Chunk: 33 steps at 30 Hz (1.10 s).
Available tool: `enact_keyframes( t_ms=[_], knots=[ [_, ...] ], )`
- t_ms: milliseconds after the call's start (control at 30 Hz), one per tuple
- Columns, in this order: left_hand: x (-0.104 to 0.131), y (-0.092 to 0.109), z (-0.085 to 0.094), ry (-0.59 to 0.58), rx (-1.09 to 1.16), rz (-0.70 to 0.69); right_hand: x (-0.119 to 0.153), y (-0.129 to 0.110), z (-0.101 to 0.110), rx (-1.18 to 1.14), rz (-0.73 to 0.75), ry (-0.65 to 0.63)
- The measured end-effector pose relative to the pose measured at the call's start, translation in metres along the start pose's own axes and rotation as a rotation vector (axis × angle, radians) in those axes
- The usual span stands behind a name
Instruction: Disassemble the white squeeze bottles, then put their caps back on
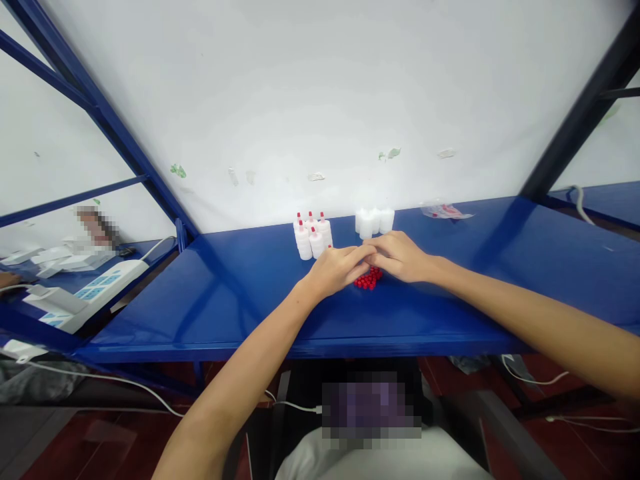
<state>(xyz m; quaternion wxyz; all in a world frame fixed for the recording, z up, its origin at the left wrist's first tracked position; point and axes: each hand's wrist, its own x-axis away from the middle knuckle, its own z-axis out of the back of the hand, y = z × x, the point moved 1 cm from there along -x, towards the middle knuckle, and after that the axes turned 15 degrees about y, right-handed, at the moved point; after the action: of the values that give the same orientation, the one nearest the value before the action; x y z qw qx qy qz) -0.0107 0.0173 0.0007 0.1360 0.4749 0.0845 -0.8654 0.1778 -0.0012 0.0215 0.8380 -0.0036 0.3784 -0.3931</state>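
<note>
My left hand (336, 270) and my right hand (403, 257) meet over the blue table, fingertips touching or overlapping. Both have their fingers bent and closed together; whatever is between them, if anything, is hidden. Right below the fingers lies a pile of small red caps (367, 281), partly covered by the hands. Beyond my left hand stands a group of white bottles with red tips (317, 242), upright and close together. Just past my right hand stand several white bottles (374, 221) with no red tips showing.
A clear plastic bag (447, 211) with red and white in it lies by the wall, right of the bottles. Blue frame posts (120, 143) rise at the left, dark ones at the right. On the left side are a power strip (100, 293) and white boxes (70, 257).
</note>
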Motion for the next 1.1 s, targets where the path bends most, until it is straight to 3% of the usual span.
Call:
enact_keyframes(
  t_ms=[133,267,367,467,633,900,1000,1100],
  knots=[
    [-0.002,0.003,-0.001,-0.016,0.145,0.162,0.000,0.003,-0.002,-0.055,0.010,0.035],
    [-0.004,-0.005,0.009,0.069,0.243,0.438,-0.001,0.012,-0.002,-0.068,-0.069,0.054],
    [-0.005,-0.018,0.025,0.185,0.164,0.661,-0.001,0.023,-0.001,-0.031,-0.175,0.061],
    [-0.006,-0.029,0.036,0.229,0.010,0.770,0.000,0.035,-0.003,-0.051,-0.252,0.055],
    [-0.006,-0.032,0.037,0.114,-0.152,0.784,0.002,0.045,-0.010,-0.129,-0.267,0.042],
    [-0.001,-0.032,0.032,-0.071,-0.294,0.773,-0.003,0.038,-0.009,-0.173,-0.343,0.104],
    [-0.001,-0.032,0.031,-0.051,-0.306,0.753,-0.002,0.039,-0.011,-0.155,-0.377,0.091],
    [-0.004,-0.028,0.031,0.098,-0.218,0.685,-0.001,0.039,-0.012,-0.160,-0.390,0.115]
  ],
)
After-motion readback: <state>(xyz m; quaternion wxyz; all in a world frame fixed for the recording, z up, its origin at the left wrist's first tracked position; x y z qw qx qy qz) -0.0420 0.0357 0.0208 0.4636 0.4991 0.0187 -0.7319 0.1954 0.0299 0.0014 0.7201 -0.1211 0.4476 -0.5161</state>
